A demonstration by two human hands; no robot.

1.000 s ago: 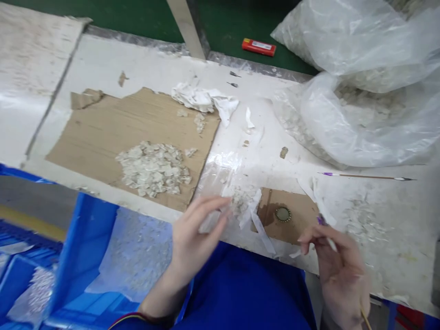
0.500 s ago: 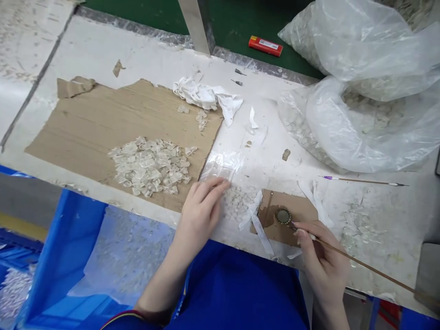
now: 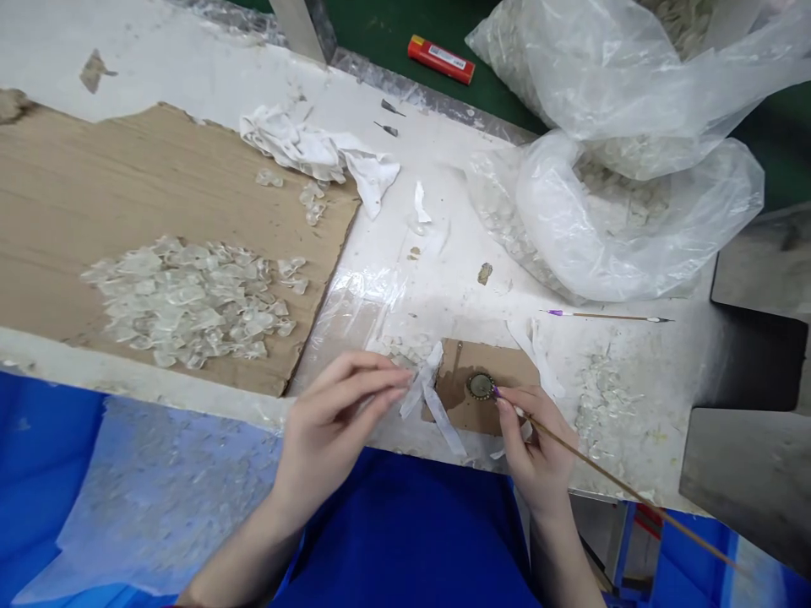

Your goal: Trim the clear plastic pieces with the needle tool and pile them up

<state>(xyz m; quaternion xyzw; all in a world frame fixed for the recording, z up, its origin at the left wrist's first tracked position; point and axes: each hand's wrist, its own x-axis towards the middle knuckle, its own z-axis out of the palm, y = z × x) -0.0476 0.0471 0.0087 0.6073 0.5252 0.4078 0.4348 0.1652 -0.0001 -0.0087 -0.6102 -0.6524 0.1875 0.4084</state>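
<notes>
My right hand [image 3: 538, 447] grips a thin brown stick [image 3: 608, 473] with a purple and white end. That end meets a small round metal cap [image 3: 481, 386] with a scalloped rim, which lies on a small cardboard piece [image 3: 516, 363] stained dark on its left. My left hand [image 3: 329, 422] hovers left of the cardboard, thumb and fingertips pinched together; whatever is between them is too small to make out. Small translucent pieces [image 3: 402, 346] lie just beyond its fingertips. White strips [image 3: 447, 426] cross the cardboard's left edge.
On a large cardboard sheet [image 3: 76, 186] sits a heap of clear flakes [image 3: 196, 295], with a crumpled white cloth [image 3: 297, 148] at its far edge. Plastic bags [image 3: 570, 228] stand at the far right. A second thin stick [image 3: 614, 317] and a red box [image 3: 442, 59] lie beyond my hands.
My left hand has lifted from the small pieces, its fingertips now pinched together. My right hand keeps the stick's end at the cap. The whole view has shifted to the right.
</notes>
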